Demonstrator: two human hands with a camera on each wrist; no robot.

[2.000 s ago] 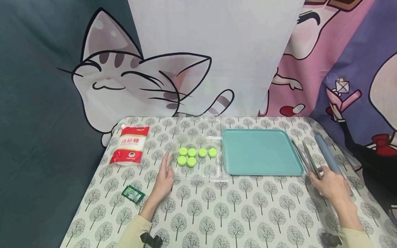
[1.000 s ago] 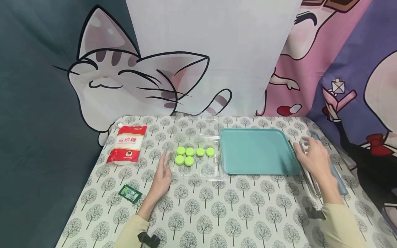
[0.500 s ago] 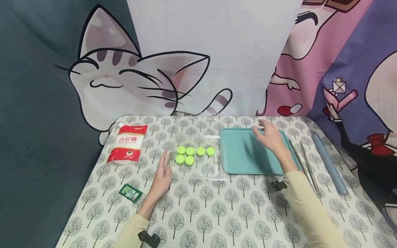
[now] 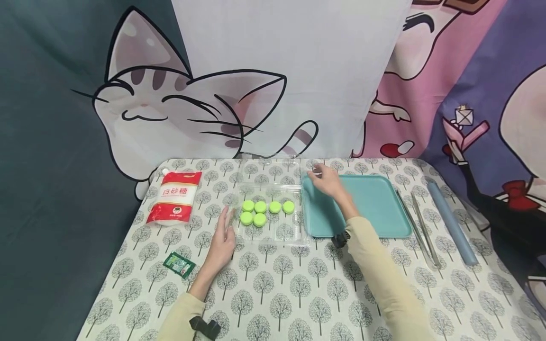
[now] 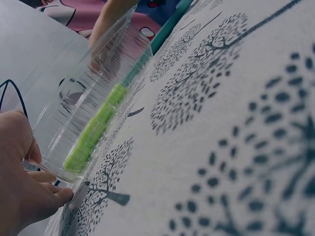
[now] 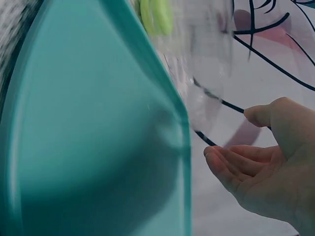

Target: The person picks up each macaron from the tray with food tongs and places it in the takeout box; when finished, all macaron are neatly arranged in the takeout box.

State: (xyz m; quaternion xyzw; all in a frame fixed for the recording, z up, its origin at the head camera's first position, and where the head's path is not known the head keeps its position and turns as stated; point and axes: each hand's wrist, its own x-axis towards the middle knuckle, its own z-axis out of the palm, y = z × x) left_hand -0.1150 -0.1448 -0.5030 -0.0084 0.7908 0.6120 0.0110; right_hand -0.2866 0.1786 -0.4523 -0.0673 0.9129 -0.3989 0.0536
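Note:
My left hand (image 4: 221,241) stands at the left side of a clear plastic container (image 4: 273,240), its fingers touching the wall, as the left wrist view (image 5: 29,182) also shows. Several green macarons (image 4: 259,207) sit in the container, in its left and middle parts. Its clear lid (image 4: 270,171) lies folded back towards the wall. My right hand (image 4: 327,181) hovers over the far left corner of a teal tray (image 4: 375,208), near the lid. In the right wrist view, that hand (image 6: 275,162) has its thumb and fingers apart, holding nothing.
Metal tongs (image 4: 422,232) and a blue-grey rod (image 4: 452,222) lie right of the tray. A red and white sugar bag (image 4: 175,196) stands at the back left, with a small green packet (image 4: 179,264) nearer the front.
My right hand has left the tongs, which stay on the table, and moved left across the tray to its far left corner. My left hand has stayed at the container.

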